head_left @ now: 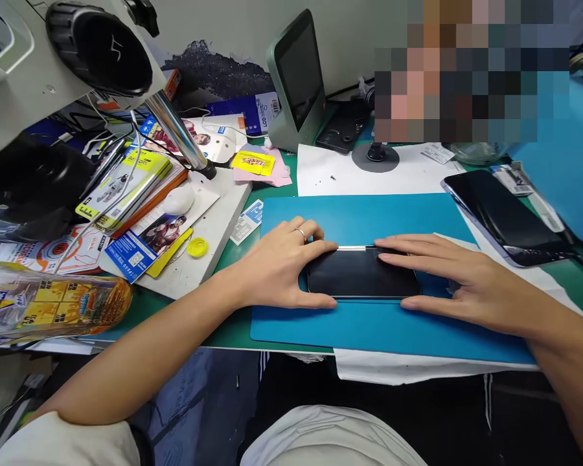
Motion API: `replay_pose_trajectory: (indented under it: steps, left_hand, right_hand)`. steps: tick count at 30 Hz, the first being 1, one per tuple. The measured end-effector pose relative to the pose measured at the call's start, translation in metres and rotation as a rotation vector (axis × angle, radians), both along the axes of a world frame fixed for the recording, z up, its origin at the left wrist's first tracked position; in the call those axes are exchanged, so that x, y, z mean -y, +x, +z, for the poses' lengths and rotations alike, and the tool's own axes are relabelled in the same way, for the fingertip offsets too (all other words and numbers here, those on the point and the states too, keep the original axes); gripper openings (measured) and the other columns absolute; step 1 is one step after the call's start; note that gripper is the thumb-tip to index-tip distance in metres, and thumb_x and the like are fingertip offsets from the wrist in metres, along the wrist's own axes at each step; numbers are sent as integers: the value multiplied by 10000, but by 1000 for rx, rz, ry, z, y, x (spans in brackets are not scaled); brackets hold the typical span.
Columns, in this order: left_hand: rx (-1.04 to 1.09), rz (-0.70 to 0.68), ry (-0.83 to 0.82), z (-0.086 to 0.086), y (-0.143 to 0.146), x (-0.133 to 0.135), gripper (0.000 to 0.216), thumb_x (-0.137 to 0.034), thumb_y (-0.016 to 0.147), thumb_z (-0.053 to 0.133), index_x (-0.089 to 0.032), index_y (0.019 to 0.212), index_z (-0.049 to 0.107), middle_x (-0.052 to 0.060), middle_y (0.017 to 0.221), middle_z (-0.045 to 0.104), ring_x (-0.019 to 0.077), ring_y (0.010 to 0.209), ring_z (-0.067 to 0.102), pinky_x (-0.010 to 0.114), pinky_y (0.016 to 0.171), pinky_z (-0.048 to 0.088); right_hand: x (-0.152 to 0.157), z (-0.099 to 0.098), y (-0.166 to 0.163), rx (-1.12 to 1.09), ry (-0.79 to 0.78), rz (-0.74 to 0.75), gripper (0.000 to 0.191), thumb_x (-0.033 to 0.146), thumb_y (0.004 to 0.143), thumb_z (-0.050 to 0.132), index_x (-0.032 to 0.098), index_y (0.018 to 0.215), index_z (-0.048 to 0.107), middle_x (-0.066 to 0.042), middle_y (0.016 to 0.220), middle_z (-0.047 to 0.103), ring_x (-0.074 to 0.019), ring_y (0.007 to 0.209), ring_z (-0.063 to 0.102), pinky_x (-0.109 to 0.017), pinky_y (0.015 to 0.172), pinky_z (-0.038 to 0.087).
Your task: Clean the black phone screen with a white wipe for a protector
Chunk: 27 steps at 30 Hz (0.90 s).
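Note:
A black smartphone (362, 275) lies sideways, screen up, on a blue mat (369, 330). My left hand (289, 265), with a ring on one finger, grips its left end, thumb along the near edge and forefinger along the far edge. At the right end my right hand (454, 275) has its thumb at the near edge and its fingers at the far edge, one fingertip resting over the screen. A bright strip shows along the phone's far edge between my fingers.
On the left are a microscope (102, 52), stacked boxes (126, 184) and a snack bag (53, 304). Behind the mat stand a grey-green display device (296, 77) and a round black base (375, 157). Another phone (505, 213) lies right, near a cable. One person is partly visible, blurred.

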<state>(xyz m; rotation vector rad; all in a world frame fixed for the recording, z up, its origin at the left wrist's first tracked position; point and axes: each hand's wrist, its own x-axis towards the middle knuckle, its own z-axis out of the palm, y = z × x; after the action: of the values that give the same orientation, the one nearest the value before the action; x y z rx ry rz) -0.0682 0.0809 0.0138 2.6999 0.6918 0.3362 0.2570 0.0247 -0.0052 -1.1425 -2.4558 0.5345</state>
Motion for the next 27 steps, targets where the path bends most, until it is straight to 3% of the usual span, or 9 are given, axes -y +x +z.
replay_pose_trajectory:
  steps: [10, 17, 27]
  left_hand:
    - [7, 9, 2, -3, 1, -3, 701, -647, 846, 688, -161, 1350, 642, 142, 1169, 603, 287, 1007, 548, 434, 914, 463]
    - [33, 7, -26, -6, 1, -6, 723, -702, 826, 674, -185, 1332, 668, 147, 1154, 606, 306, 1015, 540, 454, 912, 464]
    - [27, 8, -13, -6, 2, -4, 690, -661, 838, 688, -175, 1327, 663, 149, 1154, 600, 300, 1004, 533, 448, 906, 465]
  right_hand:
    - [3, 1, -2, -21, 84, -60, 487, 448, 864, 722, 389, 1342, 653, -16, 1397, 667, -295, 1247, 639, -466, 1075, 527]
    - [2, 1, -2, 31, 124, -71, 466, 508, 884, 674, 415, 1339, 646, -12, 1369, 684, -316, 1214, 659, -469, 994, 588]
    - [4, 0, -4, 25, 83, -81, 473, 510, 891, 665, 420, 1353, 618, 3, 1399, 659, -288, 1241, 636, -464, 1052, 548]
